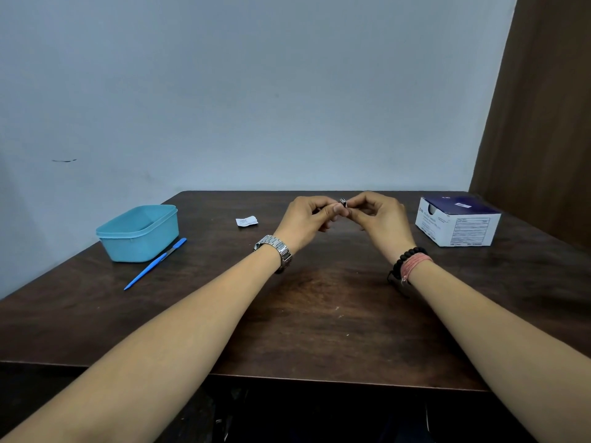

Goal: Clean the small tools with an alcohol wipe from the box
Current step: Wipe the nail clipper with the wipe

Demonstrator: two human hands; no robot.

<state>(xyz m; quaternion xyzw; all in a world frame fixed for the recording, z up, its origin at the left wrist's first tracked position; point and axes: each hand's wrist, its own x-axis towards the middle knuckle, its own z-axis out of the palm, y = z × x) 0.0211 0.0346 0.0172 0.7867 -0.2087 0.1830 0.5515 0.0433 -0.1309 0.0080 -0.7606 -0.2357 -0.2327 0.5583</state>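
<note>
both hands pinch one small metal tool (343, 201) between them above desk (319, 298); left hand (308, 220), right hand (379, 219); long axis unclear

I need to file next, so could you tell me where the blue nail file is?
The blue nail file lies on the table's left side, beside the teal tub.

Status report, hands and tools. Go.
Left hand and right hand pinch one small metal tool together above the table. Blue tool lies beside the tub. Nothing in the way.
</note>
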